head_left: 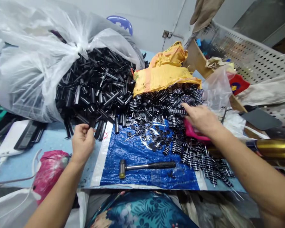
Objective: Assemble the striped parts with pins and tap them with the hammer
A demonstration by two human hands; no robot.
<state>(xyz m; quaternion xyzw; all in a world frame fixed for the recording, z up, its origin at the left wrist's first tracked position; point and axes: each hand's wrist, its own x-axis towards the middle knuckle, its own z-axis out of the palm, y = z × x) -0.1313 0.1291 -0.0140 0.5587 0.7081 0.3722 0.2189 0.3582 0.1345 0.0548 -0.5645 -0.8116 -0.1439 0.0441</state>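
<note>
My left hand (82,142) is closed in a pinch on a short black plastic tube (92,123) at the front edge of a heap of similar black tubes (97,85). My right hand (203,119) reaches into a heap of black-and-white ribbed rods (161,98). Its fingers are curled at the end of one ribbed rod (177,111); the thumb is mostly hidden. Small black washers (156,131) lie scattered between the heaps. A hammer (144,166) with a black grip rests on the blue plastic sheet (133,152), touched by neither hand.
A clear plastic bag (33,76) spills the tubes at left. Behind the rods sits a yellow sack (161,76). More ribbed rods with metal pins (204,161) lie by a pink object (196,131). A white power bank (13,139) and pink wrapped bundle (51,171) are at left.
</note>
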